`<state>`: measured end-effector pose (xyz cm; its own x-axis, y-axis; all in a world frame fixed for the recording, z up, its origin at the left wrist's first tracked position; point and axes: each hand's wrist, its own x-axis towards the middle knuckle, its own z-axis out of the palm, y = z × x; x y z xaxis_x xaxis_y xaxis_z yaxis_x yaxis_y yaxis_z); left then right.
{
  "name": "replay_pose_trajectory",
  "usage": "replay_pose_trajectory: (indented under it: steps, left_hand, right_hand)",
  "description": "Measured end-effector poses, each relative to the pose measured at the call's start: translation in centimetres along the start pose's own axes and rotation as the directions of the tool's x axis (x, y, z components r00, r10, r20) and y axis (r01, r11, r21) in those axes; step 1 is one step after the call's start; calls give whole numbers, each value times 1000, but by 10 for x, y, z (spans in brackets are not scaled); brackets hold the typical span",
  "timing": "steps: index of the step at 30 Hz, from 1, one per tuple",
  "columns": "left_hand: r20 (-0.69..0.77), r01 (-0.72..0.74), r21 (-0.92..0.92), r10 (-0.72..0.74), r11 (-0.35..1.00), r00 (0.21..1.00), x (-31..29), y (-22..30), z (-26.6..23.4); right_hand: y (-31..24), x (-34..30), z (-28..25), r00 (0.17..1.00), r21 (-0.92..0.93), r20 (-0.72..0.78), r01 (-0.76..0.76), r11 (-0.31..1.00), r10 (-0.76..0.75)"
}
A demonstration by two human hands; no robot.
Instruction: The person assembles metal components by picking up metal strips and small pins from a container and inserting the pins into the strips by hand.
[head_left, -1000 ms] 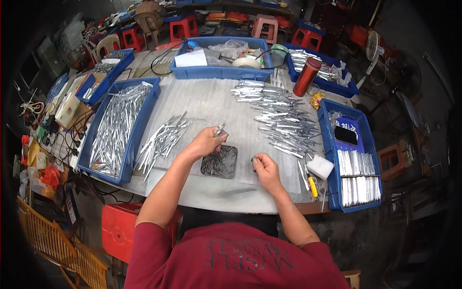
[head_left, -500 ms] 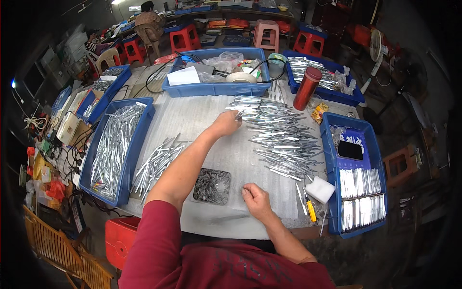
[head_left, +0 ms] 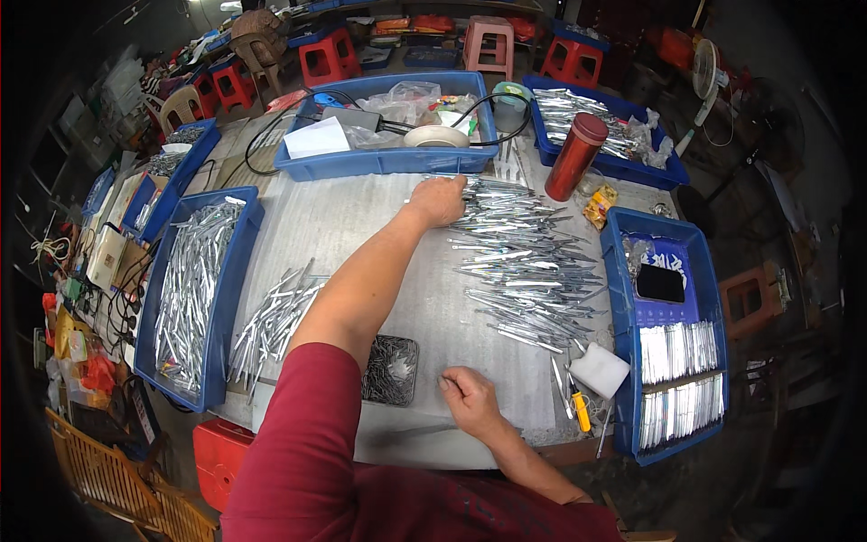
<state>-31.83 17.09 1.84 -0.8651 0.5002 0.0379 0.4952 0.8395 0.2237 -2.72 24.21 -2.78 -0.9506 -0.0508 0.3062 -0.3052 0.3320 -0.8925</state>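
My left hand (head_left: pixel 440 200) reaches to the far left corner of a wide heap of slim, pointed silver metal pieces (head_left: pixel 519 257). Its fingers are bent closed at the ends of the pieces, and the fingertips are partly hidden. Close to the near table edge, my right hand (head_left: pixel 471 399) is closed with thumb and forefinger together; anything inside is too small to make out. Between my left sleeve and right hand sits a small clear tray (head_left: pixel 414 366) of tiny dark metal parts (head_left: pixel 388 366). A looser pile of silver strips (head_left: pixel 275 312) lies left of my left arm.
Blue bins stand around the table: one of silver strips (head_left: pixel 256 226) at left, one of bags and cables (head_left: pixel 379 164) at back, one with a phone (head_left: pixel 660 283) and stacked pieces at right. A red flask (head_left: pixel 575 161), white block (head_left: pixel 600 370) and yellow-handled tool (head_left: pixel 581 412) stand nearby.
My left hand has moved farther away and slightly right, to the heap's far corner. My right hand stays closed near the table edge. The whole view has shifted a little.
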Motion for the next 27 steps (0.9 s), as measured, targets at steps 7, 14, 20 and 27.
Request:
replay_pose_trajectory:
  steps: [7, 14, 20, 27]
  left_hand:
    - [-102, -77, 59, 82, 995, 991, 7, 1, 12]
    - [-156, -90, 104, 105, 991, 982, 13, 4, 21]
    - [-217, -103, 111, 125, 988, 968, 12, 6, 29]
    - [-302, -132, 80, 150, 988, 941, 11, 5, 38]
  right_hand:
    - [-2, 1, -2, 1000, -13, -2, -22, 1000, 22]
    - [-2, 2, -1, 1000, 20, -19, 1, 1000, -1]
    - [-1, 1, -1, 999, 37, 1, -33, 999, 33]
    - [-5, 2, -2, 999, 14, 12, -53, 999, 53]
